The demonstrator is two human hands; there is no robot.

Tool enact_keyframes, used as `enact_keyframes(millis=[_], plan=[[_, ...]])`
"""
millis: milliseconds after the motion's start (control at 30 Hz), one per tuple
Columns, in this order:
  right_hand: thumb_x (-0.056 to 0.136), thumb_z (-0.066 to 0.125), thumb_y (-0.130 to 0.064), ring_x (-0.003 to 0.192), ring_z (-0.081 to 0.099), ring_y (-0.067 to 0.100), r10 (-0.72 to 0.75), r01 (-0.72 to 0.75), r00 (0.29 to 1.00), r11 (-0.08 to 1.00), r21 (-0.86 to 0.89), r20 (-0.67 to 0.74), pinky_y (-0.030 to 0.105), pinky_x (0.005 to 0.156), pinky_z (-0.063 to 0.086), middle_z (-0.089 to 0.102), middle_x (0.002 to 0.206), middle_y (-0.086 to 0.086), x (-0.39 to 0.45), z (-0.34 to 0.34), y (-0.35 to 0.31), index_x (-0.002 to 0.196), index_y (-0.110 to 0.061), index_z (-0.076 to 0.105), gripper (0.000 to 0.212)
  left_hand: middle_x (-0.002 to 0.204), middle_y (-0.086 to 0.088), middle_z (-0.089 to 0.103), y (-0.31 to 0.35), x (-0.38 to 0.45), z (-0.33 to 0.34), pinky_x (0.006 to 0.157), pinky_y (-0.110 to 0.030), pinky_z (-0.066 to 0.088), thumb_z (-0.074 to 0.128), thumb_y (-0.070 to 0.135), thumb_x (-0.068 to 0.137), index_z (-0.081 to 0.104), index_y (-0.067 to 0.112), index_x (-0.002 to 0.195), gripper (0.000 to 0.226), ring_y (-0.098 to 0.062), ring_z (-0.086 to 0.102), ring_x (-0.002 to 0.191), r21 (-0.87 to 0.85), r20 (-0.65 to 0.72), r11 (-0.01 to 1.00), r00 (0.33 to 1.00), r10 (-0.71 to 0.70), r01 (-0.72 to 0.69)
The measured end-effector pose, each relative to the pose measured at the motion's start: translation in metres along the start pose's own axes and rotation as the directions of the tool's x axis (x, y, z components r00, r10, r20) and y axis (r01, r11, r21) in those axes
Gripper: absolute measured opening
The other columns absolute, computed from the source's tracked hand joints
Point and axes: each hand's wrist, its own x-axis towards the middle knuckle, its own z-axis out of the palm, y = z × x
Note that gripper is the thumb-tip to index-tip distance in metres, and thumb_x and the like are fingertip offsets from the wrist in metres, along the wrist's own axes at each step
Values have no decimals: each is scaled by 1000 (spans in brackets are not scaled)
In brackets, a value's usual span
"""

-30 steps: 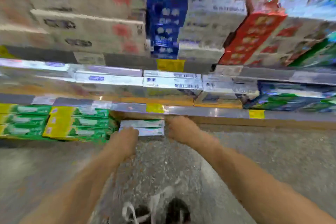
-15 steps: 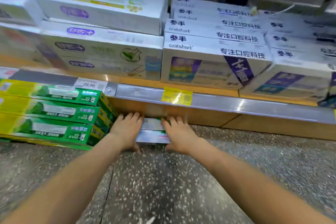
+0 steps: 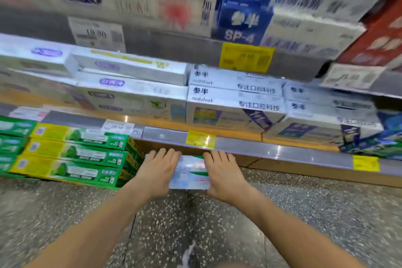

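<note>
Speckled shop floor (image 3: 304, 213): white boxes (image 3: 189, 173) lie just beside the green boxes (image 3: 76, 154), left hand (image 3: 156, 169) and right hand (image 3: 224, 174) still pressing their ends flat-fingered, gripping nothing; alignment judged unfinished.

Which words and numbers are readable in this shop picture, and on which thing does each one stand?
"SP-4": blue box at the top.
"oralshark", "参半", "专注口腔科技": white box in the middle row.
"19.90", blurred but legible: white price tag.
Too blurred to read: yellow price tags, green boxes, and the small boxes between the left hand and the right hand.
</note>
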Motion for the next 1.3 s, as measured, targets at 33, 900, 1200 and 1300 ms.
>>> enact_keyframes(millis=[33, 900, 1200, 1300], plan=[[36, 84, -50, 67, 58, 25, -9, 9, 1000, 1000, 5, 3, 31, 58, 48, 60, 80, 5, -12, -32, 4, 95, -10, 64, 74, 139, -8, 30, 2, -13, -33, 103, -37, 27, 50, 30, 89, 10, 11, 147, 73, -27, 33, 125, -25, 0, 1000, 1000, 7, -7], [27, 78, -65, 63, 62, 24, -534, 432, 740, 843, -319, -408, 28, 54, 48, 64, 80, 4, -270, -852, -106, 99, -12, 66, 90, 110, -5, 58, -41, -560, -736, 80, -35, 46, 77, 40, 59, 49, 13, 122, 74, -28, 59, 100, 1, -530, 851, 722, -445, 525], [65, 68, -55, 102, 51, 33, -750, 669, 456, 644, -371, -479, 42, 81, 37, 51, 114, 13, -354, -917, -254, 129, -6, 44, 83, 112, -12, 61, -25, -766, -713, 81, -49, 48, 79, 42, 42, 44, 12, 128, 98, -34, 61, 98, -121, -656, 577, 371, -657, 808], [74, 64, -53, 113, 39, 28, -750, 751, 418, 603, -271, -512, 40, 89, 29, 40, 125, 8, -384, -922, -320, 138, -13, 30, 83, 138, -24, 39, -5, -833, -683, 98, -56, 35, 77, 33, 61, 36, 7, 141, 93, -42, 38, 125, -529, -637, 332, -107, -763, 781]])
